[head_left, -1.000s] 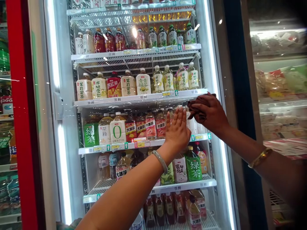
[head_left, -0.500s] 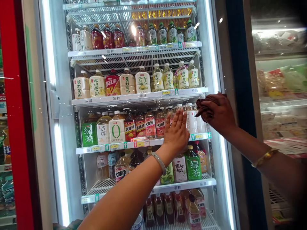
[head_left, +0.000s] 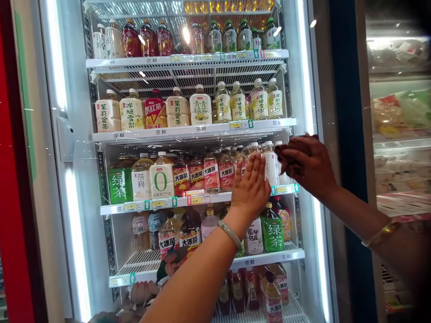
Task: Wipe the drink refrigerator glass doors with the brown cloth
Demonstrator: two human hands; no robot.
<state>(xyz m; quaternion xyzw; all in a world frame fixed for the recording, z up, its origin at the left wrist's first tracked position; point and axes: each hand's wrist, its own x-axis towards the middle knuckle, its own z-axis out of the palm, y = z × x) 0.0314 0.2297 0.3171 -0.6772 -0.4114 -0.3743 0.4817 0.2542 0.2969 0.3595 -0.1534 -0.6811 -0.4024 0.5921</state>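
My left hand point(head_left: 252, 186) lies flat against the glass door of a lit drinks fridge point(head_left: 74, 242), its fingers stretched upward. A pale bangle point(head_left: 230, 234) circles that wrist. To its right, my right hand point(head_left: 311, 168) is closed around a bunched dark brown cloth point(head_left: 290, 157) near the right side of the glass. A gold-coloured bracelet point(head_left: 380, 234) sits on the right wrist. Behind the glass, white-labelled bottles point(head_left: 269, 163) stand between the two hands, and red-labelled bottles point(head_left: 211, 172) fill the same shelf to the left.
Several wire shelves hold more drinks, including a green-labelled bottle point(head_left: 273, 231) below my hands. A dark blue post point(head_left: 346, 134) separates this fridge from a second cabinet with packaged goods point(head_left: 390, 112). At far left stands a red panel point(head_left: 13, 179). Pinkish reflections show low in the glass.
The view has shifted slightly, moving the shelves' left ends leftward in the picture. Both hands remain at the glass, with the left fingers closer together. Pinkish and dark reflections now appear at lower left.
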